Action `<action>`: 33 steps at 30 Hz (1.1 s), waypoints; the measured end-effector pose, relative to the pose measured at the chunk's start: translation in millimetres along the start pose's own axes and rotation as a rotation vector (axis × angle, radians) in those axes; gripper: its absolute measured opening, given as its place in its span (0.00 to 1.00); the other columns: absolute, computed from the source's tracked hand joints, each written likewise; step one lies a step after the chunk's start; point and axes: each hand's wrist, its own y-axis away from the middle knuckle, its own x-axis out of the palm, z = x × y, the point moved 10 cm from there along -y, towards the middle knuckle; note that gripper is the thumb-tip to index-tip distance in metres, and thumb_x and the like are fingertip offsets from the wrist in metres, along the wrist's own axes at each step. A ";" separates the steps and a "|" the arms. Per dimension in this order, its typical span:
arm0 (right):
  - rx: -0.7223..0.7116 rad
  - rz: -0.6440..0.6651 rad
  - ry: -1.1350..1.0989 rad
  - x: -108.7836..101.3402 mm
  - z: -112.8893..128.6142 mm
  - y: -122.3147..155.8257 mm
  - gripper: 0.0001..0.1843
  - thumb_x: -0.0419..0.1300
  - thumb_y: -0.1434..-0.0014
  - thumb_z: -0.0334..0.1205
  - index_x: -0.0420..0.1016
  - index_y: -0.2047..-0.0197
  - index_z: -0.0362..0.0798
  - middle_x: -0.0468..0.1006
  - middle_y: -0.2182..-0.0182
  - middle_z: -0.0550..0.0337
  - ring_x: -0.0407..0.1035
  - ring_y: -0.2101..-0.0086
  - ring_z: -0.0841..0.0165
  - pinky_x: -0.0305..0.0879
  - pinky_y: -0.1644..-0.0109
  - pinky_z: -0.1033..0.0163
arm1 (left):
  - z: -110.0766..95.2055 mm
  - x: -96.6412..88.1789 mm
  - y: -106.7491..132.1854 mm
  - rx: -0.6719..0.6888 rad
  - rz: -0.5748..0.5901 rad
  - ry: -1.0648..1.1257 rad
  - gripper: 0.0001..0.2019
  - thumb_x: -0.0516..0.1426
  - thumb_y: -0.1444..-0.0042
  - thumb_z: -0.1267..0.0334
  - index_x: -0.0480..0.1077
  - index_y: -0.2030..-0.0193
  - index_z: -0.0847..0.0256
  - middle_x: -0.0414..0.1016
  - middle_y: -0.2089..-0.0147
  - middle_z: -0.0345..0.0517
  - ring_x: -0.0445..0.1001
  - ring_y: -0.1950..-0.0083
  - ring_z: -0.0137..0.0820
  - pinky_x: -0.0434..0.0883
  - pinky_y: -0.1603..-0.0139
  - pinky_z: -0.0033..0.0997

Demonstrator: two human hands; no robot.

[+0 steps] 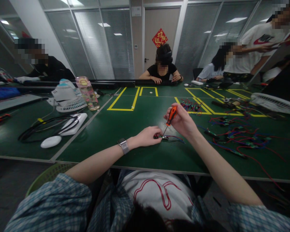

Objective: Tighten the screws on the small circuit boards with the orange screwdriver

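Observation:
My right hand [181, 121] is closed round an orange-and-black screwdriver [171, 116], whose tip points down onto a small wired circuit board [165, 137] on the green table [125, 129]. My left hand [147, 136], with a watch on the wrist, pinches the left end of that board and holds it against the table. Red and blue wires [177, 139] trail from the board to the right.
A heap of wired boards [234, 135] lies at the right, another small pile [189, 104] behind my right hand. At the left stand a white fan [66, 96], a pink bottle [88, 92], black cables [45, 124] and a white puck [51, 141]. Several people sit around the table.

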 end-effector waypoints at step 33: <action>-0.027 0.005 -0.029 -0.9 1.5 -2.4 0.11 0.68 0.45 0.50 0.76 0.60 0.57 0.77 0.71 0.68 0.71 0.70 0.74 0.71 0.60 0.65 | -0.6 -0.5 0.3 0.024 -0.022 0.021 0.04 0.58 0.43 0.65 0.72 0.62 0.63 0.69 0.65 0.42 0.68 0.66 0.28 0.65 0.63 0.25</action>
